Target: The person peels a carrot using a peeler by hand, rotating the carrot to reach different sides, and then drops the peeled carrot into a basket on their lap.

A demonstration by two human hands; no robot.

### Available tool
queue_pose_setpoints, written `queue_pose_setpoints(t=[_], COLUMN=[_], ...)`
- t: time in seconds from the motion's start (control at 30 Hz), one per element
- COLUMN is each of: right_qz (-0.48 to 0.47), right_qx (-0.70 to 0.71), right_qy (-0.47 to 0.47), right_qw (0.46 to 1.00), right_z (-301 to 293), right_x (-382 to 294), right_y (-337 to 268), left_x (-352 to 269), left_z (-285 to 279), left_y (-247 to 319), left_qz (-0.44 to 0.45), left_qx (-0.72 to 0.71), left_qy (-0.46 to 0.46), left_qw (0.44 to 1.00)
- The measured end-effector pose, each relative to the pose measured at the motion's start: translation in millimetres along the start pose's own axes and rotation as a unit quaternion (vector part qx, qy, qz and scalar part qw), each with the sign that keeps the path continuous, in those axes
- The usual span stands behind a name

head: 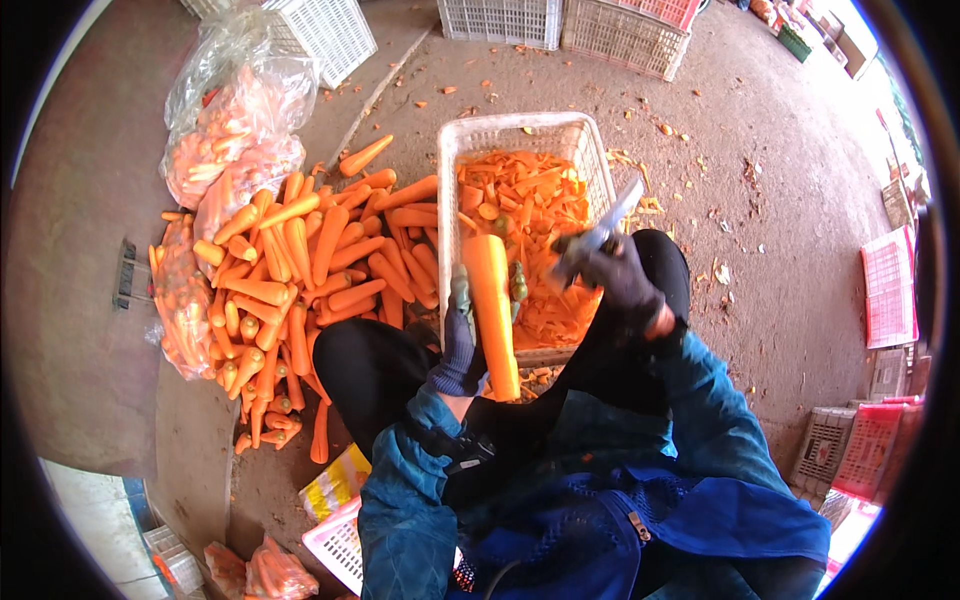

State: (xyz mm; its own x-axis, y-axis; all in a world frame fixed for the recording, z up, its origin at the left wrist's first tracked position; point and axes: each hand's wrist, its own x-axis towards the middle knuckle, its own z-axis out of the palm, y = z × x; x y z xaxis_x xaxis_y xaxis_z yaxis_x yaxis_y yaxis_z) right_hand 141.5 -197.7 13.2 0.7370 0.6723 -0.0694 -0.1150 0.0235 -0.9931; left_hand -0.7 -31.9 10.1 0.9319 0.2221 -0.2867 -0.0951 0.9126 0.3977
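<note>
My left hand, in a dark knit glove with a coated palm, grips a large carrot whose surface looks peeled. The carrot points away from me, over the near left side of a white plastic crate. Orange peelings and cut carrot pieces lie inside that crate, which stands between my knees. Above its right side, my gloved right hand is shut on a pale, shiny hand tool, tilted up and away. Blur hides whether it is a peeler or a knife. The tool is apart from the carrot.
A heap of whole carrots spreads left of the crate, beside clear plastic bags of carrots. Plastic crates stand at the back, and pink crates at the right. Scraps litter the concrete floor. Another crate sits near my left elbow.
</note>
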Motion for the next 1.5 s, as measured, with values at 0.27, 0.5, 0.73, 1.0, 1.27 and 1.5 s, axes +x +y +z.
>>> queue_pose_setpoints(t=[0.27,0.5,0.73,1.0,1.27,1.5], right_qz=[0.082,-0.016,0.016,0.058,0.038,0.022], right_qx=[0.151,0.191,0.006,-0.151,-0.004,0.171], right_qy=[-0.141,-0.142,-0.061,0.179,0.103,-0.094], right_qw=[0.975,0.971,0.998,0.97,0.994,0.98], right_z=[58,49,2,-100,-19,65], right_x=[-64,-17,52,93,36,-72], right_y=[7,21,11,49,17,13], left_x=[5,10,6,-10,1,3], left_z=[-15,-37,-32,-22,-13,0], left_y=[-7,-6,-36,-23,-2,-2], left_qz=[0.014,-0.04,-0.05,-0.136,-0.091,-0.012], left_qx=[0.112,0.211,0.22,-0.01,-0.111,-0.003], left_qy=[0.053,0.032,0.021,-0.091,-0.093,0.048], left_qw=[0.992,0.976,0.974,0.986,0.985,0.999])
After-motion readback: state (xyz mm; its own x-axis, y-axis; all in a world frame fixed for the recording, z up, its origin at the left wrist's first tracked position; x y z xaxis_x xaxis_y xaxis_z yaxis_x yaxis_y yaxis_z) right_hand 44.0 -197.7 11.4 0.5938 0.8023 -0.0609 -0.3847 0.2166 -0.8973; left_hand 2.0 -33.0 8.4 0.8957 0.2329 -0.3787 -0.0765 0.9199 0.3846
